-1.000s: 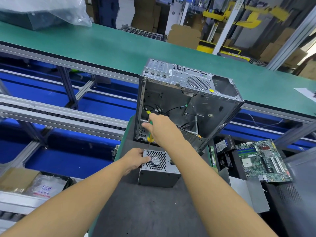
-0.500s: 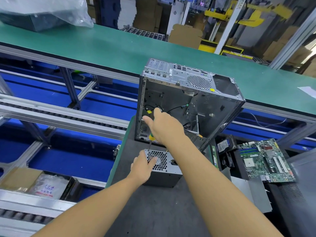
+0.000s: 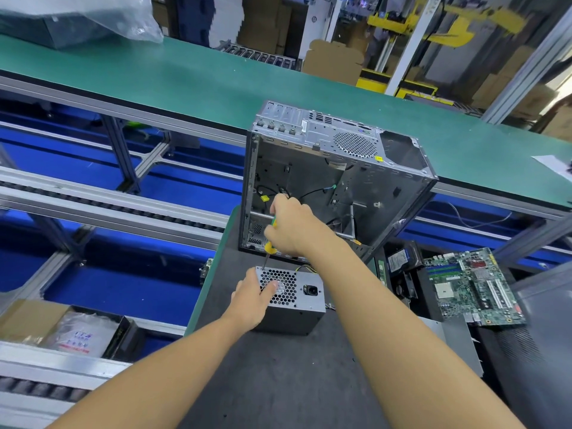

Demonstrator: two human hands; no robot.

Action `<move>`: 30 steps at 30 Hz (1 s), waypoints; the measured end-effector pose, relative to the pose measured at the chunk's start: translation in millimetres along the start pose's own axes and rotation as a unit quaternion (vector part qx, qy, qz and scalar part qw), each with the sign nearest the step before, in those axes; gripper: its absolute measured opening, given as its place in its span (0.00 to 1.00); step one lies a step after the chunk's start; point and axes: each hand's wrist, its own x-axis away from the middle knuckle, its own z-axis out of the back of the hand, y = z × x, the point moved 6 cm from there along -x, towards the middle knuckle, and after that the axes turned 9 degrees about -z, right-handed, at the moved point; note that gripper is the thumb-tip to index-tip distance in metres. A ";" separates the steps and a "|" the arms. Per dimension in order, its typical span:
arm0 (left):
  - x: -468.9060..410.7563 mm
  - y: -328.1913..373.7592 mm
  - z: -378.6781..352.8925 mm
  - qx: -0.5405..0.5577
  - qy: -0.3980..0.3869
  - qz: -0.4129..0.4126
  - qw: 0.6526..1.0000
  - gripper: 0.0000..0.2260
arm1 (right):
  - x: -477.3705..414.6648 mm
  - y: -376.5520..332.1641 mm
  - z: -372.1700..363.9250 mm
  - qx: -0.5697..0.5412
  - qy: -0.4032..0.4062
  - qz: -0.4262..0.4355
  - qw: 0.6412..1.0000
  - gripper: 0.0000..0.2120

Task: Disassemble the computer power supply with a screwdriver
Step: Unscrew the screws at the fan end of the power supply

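Over the last second the left grip [image 3: 252, 300] had shifted from the left flank of the power supply [image 3: 305, 305] toward its near-left corner, while the screwdriver [image 3: 270, 247] tip had stayed on the same far-left corner screw. On the dark worktop [image 3: 278, 382] the left grip clasped that corner, thumb pressed on the honeycomb fan grille [image 3: 286, 281] and fingers down the left side. The power supply sat grille-up under and just right of this grip, with its socket further right. Just beyond, the right grip [image 3: 291, 229] was wrapped round the yellow-and-green screwdriver handle, with the shaft slanting down and left to the box's corner. Behind the right grip stood the open computer case [image 3: 365, 193], upright, with loose black cables inside. Well to the right of both grips lay a green motherboard [image 3: 473, 286]. Beyond the case ran a green conveyor belt [image 3: 216, 85], and on its far left end lay a clear plastic bag [image 3: 102, 17].
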 end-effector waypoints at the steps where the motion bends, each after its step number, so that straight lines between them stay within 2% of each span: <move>1: 0.6 0.4 0.4 -0.003 0.001 -0.001 1.000 0.14 | 1.2 -0.2 0.8 0.031 0.038 -0.003 0.999 0.20; 3: 1.3 1.4 0.5 -0.005 0.004 -0.005 1.000 0.14 | 2.3 0.3 3.9 0.065 0.092 -0.023 0.993 0.27; 4: 1.9 1.5 0.3 -0.006 0.004 -0.008 1.000 0.14 | 2.2 0.0 4.7 0.074 0.104 -0.030 0.991 0.26; 8: 2.0 0.7 -0.7 -0.003 -0.001 -0.009 1.000 0.15 | 3.1 -7.0 5.0 0.072 0.103 0.006 0.992 0.14; 10: 1.3 0.7 -0.8 0.002 -0.001 -0.007 1.000 0.15 | 2.5 -10.6 3.7 0.034 0.076 0.037 0.996 0.09; 14: 0.4 -0.3 -1.3 -0.002 -0.002 -0.004 1.000 0.15 | 1.4 -12.1 2.8 -0.059 -0.038 0.034 0.997 0.16; 16: 0.1 -0.4 -1.8 -0.003 -0.006 -0.005 1.000 0.14 | 2.5 -10.6 1.3 -0.076 -0.057 0.026 0.995 0.14; 18: -0.3 -0.3 -1.9 -0.005 -0.008 -0.006 1.000 0.14 | 3.6 -10.5 1.0 -0.036 -0.025 0.028 0.999 0.11; 21: -1.3 -2.0 -2.5 -0.008 -0.009 -0.004 1.000 0.13 | 4.6 -9.3 4.1 0.068 0.072 0.027 0.995 0.16; 22: -1.5 -2.7 -2.7 -0.008 -0.008 -0.003 1.000 0.13 | 4.9 -10.3 4.4 0.077 0.087 0.034 0.993 0.15; 27: -2.6 -3.8 -2.2 -0.007 -0.007 -0.002 1.000 0.13 | 1.2 -10.9 3.9 -0.005 0.061 0.052 0.997 0.04; 30: -3.4 -4.3 -1.8 -0.001 -0.005 -0.003 1.000 0.14 | 0.6 -9.4 3.5 -0.100 -0.013 0.044 0.994 0.10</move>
